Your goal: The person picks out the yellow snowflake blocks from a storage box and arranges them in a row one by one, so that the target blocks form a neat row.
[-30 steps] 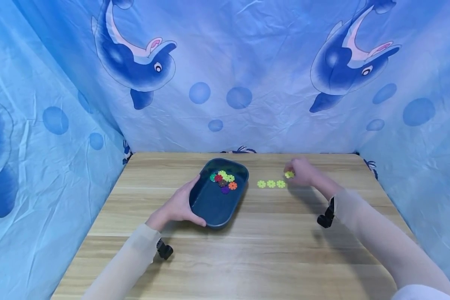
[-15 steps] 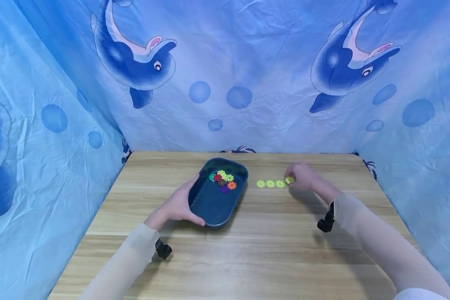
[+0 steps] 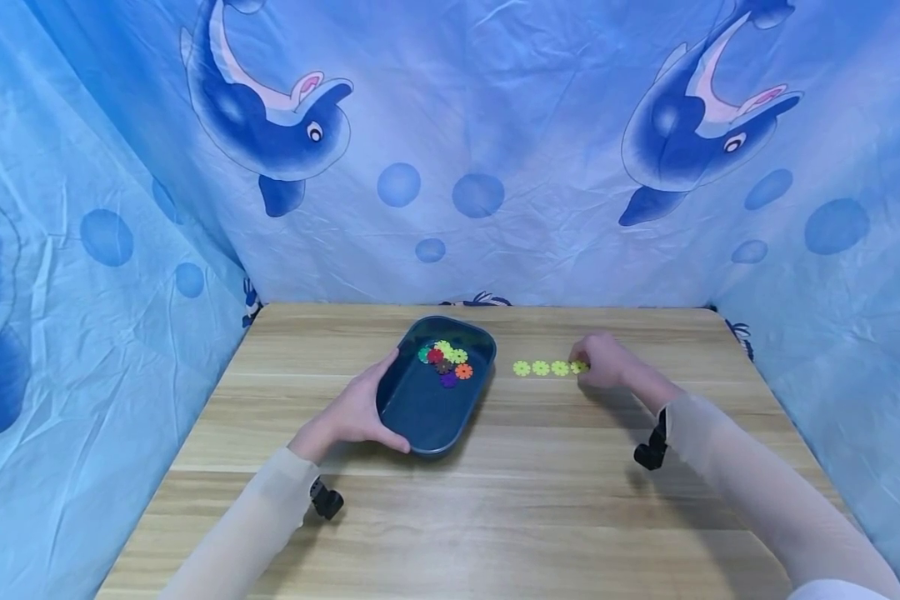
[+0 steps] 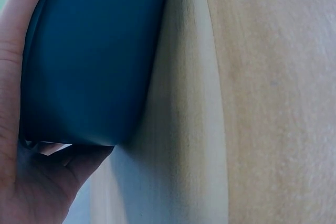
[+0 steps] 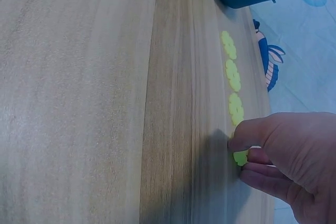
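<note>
My left hand (image 3: 354,410) grips a dark teal plastic tray (image 3: 423,417) by its left side, thumb at the near corner and fingers along the outer wall. Inside the tray lie several small notched discs, among them a red snowflake disc (image 3: 436,356), an orange one and a purple one. To the tray's right, three yellow-green snowflake discs (image 3: 541,367) lie flat in a row on the table. At the row's right end my right hand (image 3: 605,362) pinches a fourth yellow-green snowflake disc (image 5: 240,157) between thumb and fingers, close over the wood and partly hidden by them.
The wooden table (image 3: 495,517) ends at the back against a blue curtain (image 3: 450,125) printed with dolphins and bubbles. More curtain hangs on both sides. A small black camera (image 3: 651,450) sits on each wrist.
My right hand has come down and slightly toward me, bringing its yellow-green snowflake disc into line with the row of three. My left hand and the tray have stayed put.
</note>
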Tool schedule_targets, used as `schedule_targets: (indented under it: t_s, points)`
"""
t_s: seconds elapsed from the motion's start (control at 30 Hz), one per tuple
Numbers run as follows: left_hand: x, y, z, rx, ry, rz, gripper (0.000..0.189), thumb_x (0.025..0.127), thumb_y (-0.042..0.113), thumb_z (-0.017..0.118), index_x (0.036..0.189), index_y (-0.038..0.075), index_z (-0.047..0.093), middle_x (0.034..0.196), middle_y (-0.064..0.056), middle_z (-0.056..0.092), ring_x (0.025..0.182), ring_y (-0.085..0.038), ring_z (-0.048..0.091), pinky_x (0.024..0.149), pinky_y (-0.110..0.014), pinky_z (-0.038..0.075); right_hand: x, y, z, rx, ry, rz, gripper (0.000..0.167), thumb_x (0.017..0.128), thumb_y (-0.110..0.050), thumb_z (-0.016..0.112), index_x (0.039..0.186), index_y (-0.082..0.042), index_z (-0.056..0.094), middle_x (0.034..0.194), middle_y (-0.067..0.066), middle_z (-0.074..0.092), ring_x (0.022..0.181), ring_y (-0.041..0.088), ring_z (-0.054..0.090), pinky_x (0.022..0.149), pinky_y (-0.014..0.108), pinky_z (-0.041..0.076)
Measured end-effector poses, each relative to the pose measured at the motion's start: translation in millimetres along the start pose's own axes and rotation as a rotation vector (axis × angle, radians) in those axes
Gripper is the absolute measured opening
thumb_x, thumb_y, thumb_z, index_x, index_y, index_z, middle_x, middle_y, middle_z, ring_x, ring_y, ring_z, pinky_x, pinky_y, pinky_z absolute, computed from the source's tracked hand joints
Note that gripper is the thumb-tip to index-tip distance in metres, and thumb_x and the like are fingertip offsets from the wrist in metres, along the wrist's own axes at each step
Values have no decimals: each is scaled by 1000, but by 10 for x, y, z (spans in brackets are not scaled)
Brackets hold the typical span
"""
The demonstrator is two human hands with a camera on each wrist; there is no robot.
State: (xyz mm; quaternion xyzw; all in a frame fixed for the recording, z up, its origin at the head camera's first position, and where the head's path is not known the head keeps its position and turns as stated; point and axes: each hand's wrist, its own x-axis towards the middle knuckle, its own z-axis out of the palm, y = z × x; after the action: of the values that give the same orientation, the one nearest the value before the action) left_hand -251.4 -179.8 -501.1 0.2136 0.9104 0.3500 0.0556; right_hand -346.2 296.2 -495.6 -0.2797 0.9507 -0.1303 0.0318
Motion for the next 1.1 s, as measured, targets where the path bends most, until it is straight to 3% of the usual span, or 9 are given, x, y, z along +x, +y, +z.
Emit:
schedule_targets:
  t_s: [0.3, 0.57, 0.87, 1.1]
  points:
    - [-9, 14, -16, 6, 2, -5, 153, 56, 49, 105, 171, 6, 13, 174, -19, 30, 155, -43, 39, 121, -66, 41, 39, -16, -94, 72, -56, 41, 32, 79, -3, 78, 112, 0, 77, 104, 16, 78, 94, 31, 72, 88, 51, 64]
    - [-21, 5, -14, 2, -6, -29, 152, 57, 48, 104, 172, 11, 12, 176, -14, 28, 156, -40, 37, 121, -65, 42, 225, -168, -305, 60, -10, -10, 27, 97, -11, 73, 117, 7, 74, 112, 25, 77, 101, 40, 74, 93, 56, 62]
    - [-19, 5, -21, 12, 2, -18, 152, 57, 51, 104, 171, 9, 13, 174, -18, 30, 154, -42, 40, 119, -66, 44, 625, -662, -536, 46, -27, -25, 31, 95, -7, 69, 124, 2, 73, 122, 22, 76, 109, 37, 73, 97, 50, 62]
    - [-13, -3, 4, 12, -5, -11, 153, 56, 52, 104, 171, 8, 13, 174, -16, 30, 155, -41, 39, 121, -65, 42, 961, -1054, -531, 21, -9, -82, 28, 96, -8, 70, 122, -2, 76, 119, 17, 78, 106, 31, 74, 93, 45, 63]
